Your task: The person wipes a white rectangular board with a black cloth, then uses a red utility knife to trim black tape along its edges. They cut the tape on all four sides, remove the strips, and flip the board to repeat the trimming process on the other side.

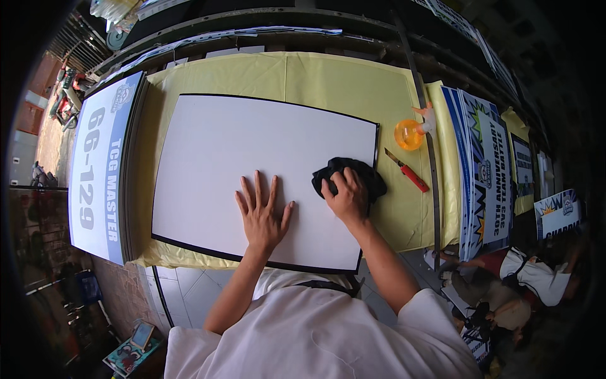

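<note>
yellow-covered table (227, 74), white black-edged board (233, 145) flat on it. left hand (262, 218) spread palm-down on board, gripping nothing; right hand (348, 199) bunched round black cloth (375, 179) near board's right edge. board looks light, stiff, slick; probably best held by opposite edges, corners could dent

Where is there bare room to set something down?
Free: yellow sheet beyond the white panel, and the panel left of the left hand. Crowded: the panel's right, with right hand on black cloth; beside it, spray bottle and knife.
</note>
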Demonstrator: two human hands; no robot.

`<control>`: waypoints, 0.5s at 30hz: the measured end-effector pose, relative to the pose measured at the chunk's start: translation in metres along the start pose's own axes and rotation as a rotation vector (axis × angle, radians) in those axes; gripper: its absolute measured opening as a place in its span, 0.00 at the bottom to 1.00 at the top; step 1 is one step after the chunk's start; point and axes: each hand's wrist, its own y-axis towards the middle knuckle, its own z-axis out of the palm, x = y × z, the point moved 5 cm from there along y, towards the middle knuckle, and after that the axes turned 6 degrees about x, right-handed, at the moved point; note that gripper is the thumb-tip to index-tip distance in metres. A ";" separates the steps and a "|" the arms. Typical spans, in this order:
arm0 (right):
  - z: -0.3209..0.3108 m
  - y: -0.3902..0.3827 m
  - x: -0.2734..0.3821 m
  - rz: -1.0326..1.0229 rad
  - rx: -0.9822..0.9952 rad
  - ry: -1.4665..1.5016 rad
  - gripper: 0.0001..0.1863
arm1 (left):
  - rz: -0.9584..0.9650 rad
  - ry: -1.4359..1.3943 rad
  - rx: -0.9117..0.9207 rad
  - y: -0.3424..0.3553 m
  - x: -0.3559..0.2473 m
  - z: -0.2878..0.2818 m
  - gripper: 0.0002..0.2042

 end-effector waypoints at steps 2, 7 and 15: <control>0.003 0.046 -0.019 0.054 -0.095 -0.042 0.14 | 0.000 -0.009 -0.001 0.001 0.001 0.000 0.35; 0.005 -0.003 0.022 -0.123 0.062 0.079 0.15 | -0.024 -0.035 -0.009 0.005 0.002 0.002 0.36; 0.009 0.021 0.009 -0.167 0.045 0.120 0.15 | -0.036 -0.049 0.014 0.003 0.003 -0.001 0.36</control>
